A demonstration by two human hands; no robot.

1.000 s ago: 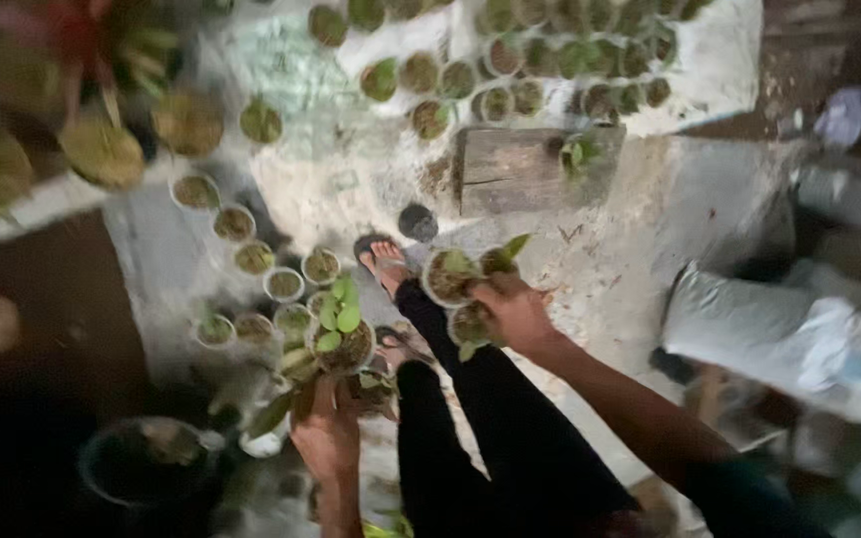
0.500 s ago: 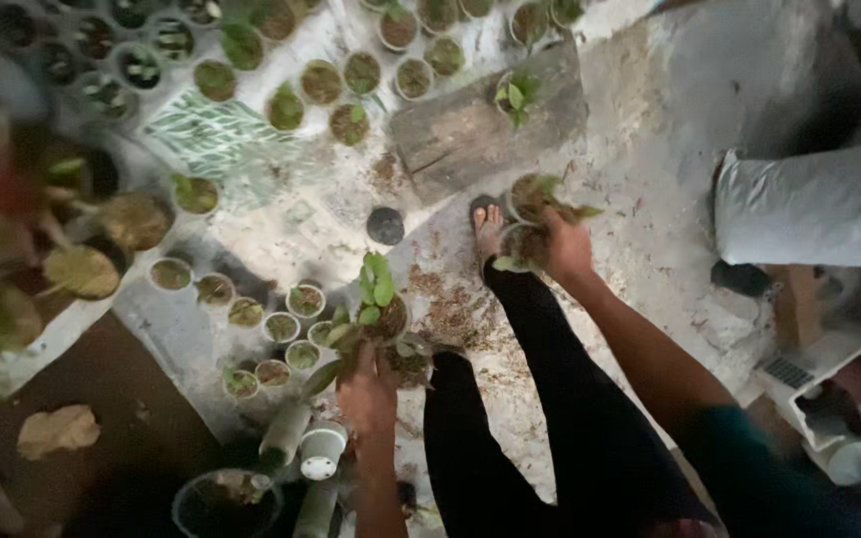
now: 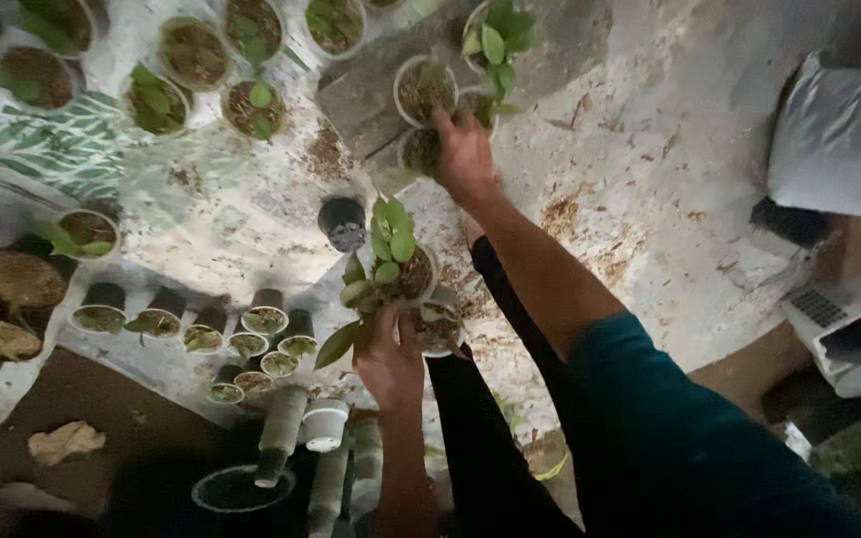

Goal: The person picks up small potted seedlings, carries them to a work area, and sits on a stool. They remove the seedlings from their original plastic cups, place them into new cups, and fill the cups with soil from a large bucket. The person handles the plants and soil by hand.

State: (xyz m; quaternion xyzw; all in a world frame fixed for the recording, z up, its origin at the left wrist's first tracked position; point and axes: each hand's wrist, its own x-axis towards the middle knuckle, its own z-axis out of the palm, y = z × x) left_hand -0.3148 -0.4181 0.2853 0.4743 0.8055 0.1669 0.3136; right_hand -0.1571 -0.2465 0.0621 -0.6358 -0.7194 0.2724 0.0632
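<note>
Head view: left hand (image 3: pixel 388 361) is closed around two small potted seedlings (image 3: pixel 403 281), held just above the black-trousered leg (image 3: pixel 470 399). Right hand (image 3: pixel 465 149) grips more seedling pots (image 3: pixel 429 100), stretched out beyond the leg toward the wooden board (image 3: pixel 371 95). Rows of filled pots (image 3: pixel 201 334) already sit left of the leg; all held pots not yet set down

Pale, soil-strewn concrete floor (image 3: pixel 650 199) under rows of small potted seedlings (image 3: pixel 191 329), grey sack (image 3: pixel 839 139) alongside.
</note>
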